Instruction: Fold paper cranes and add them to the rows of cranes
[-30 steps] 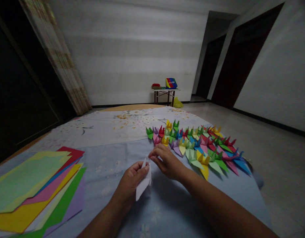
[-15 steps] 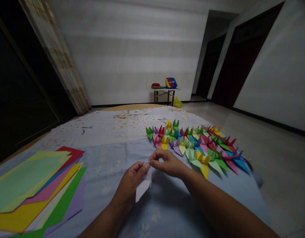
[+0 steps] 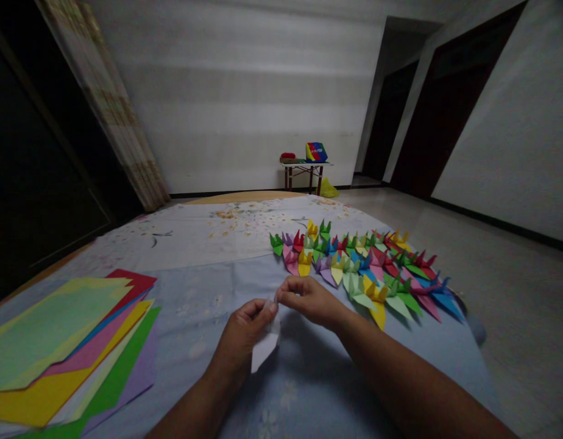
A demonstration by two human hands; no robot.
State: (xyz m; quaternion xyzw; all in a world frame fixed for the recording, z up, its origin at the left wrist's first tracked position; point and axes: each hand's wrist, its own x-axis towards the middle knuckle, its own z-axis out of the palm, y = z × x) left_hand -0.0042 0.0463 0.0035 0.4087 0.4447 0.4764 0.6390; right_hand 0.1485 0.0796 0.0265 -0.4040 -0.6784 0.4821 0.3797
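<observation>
Between my hands is a piece of folded white paper (image 3: 265, 349), its wide part pointing down toward me. My left hand (image 3: 245, 329) is closed on it, thumb pressed over the upper folds. At its narrow upper tip, my right hand (image 3: 308, 300) pinches with thumb and forefinger; the fingertips cover that small part. Beyond my right hand, rows of colourful folded paper cranes (image 3: 350, 268) stand on the table.
A fanned stack of coloured paper sheets (image 3: 71, 329) lies at the left. Floral cloths cover the round table (image 3: 190, 219). Near the far wall stands a small table (image 3: 304, 164) bearing a bright multicoloured box (image 3: 316, 152), with a yellow bag (image 3: 327, 188) on the floor beside it.
My right thumb and forefinger have closed more tightly at the paper's tip. My left thumb has shifted slightly up over the folds. The cranes and the sheets look the same.
</observation>
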